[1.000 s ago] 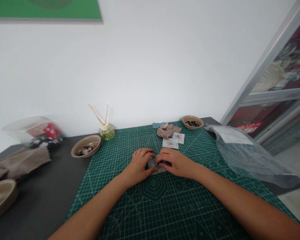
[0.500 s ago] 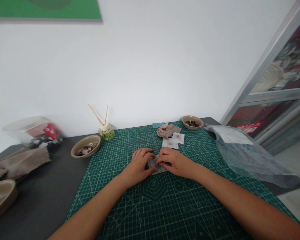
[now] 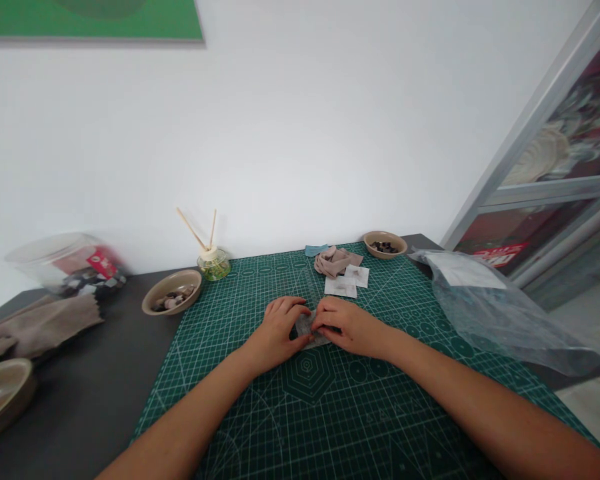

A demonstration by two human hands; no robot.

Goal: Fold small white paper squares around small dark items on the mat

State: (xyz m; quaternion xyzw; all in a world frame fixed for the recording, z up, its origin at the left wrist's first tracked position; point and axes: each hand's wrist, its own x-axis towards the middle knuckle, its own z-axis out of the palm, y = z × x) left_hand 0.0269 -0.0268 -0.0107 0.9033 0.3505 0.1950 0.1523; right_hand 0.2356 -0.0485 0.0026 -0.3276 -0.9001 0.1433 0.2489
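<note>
My left hand (image 3: 275, 330) and my right hand (image 3: 353, 325) meet at the middle of the green cutting mat (image 3: 260, 413). Together they pinch a small clear plastic pouch (image 3: 307, 328) that lies on the mat, fingertips of both hands on it. The hands cover most of the pouch, and I cannot make out what is inside. Just beyond my right hand lie two small white pouches (image 3: 347, 281) and a bunched beige cloth (image 3: 334, 260).
A tan bowl of pebbles (image 3: 171, 291) and a reed diffuser (image 3: 213, 262) stand at the back left, a bowl of dark pieces (image 3: 385, 243) at the back right. A large clear bag (image 3: 500, 310) lies right. A plastic jar (image 3: 67, 263), a beige cloth (image 3: 40, 325) and a bowl (image 3: 3, 393) sit far left.
My right hand has shifted very slightly left on the pouch. Nothing else has moved.
</note>
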